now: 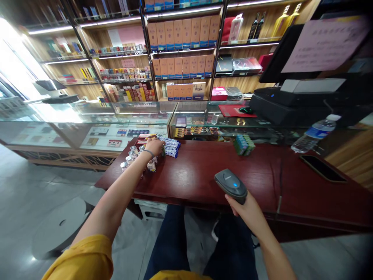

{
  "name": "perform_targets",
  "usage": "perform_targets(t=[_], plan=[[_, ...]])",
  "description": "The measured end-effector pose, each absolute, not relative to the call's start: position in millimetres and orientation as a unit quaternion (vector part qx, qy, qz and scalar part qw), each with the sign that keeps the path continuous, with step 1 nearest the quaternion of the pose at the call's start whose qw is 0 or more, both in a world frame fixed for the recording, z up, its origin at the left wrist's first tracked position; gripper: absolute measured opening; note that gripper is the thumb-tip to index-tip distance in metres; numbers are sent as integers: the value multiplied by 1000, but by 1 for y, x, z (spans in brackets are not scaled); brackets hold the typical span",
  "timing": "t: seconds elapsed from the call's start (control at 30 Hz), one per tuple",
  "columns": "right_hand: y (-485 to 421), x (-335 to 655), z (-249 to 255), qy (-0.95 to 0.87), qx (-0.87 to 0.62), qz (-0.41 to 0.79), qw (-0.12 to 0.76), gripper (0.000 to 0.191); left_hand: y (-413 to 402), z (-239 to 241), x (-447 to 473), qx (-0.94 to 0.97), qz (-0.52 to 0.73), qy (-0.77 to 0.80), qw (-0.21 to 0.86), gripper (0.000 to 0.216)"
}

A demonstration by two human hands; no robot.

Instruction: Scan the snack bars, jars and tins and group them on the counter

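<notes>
Right hand (246, 209) clasps a grey plastic scanner (230, 183), probably light, best by handle, near dark-red table's (192, 177) front edge; left hand (155, 146), I cannot tell.

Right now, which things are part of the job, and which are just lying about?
Seemingly part of the job:
scanner, in the right hand
blue packs and jars, near the left hand
perhaps green packs

Probably just lying about:
phone
bottle
mouse

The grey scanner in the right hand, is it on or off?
On, it seems: a small blue light glows on top of the scanner, which the right hand holds.
</notes>
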State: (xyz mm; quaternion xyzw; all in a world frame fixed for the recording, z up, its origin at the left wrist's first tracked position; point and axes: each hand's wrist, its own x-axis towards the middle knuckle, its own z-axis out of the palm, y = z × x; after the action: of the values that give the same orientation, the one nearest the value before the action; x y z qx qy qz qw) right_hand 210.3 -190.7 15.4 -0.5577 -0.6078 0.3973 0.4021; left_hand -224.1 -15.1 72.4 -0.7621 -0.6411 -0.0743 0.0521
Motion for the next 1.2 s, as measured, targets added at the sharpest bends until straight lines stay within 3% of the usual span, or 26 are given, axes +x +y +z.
perform_targets(t=[0.2,0.4,0.67,0.93,1.2], plan=[[-194,211,26,-592,-554,405,422,42,-16,81,-202,-774,-149,-612,57,46],[-202,217,40,-564,-556,392,469,30,-6,76,-151,-785,-301,-539,46,32],[-205,247,50,-527,-570,383,500,37,11,29,-43,-738,-467,-474,-111,40],[-205,291,44,-496,-604,350,516,32,24,-21,78,-703,-513,-426,-248,36],[-205,327,31,-463,-627,346,523,34,36,-43,151,-725,-503,-379,-277,69]])
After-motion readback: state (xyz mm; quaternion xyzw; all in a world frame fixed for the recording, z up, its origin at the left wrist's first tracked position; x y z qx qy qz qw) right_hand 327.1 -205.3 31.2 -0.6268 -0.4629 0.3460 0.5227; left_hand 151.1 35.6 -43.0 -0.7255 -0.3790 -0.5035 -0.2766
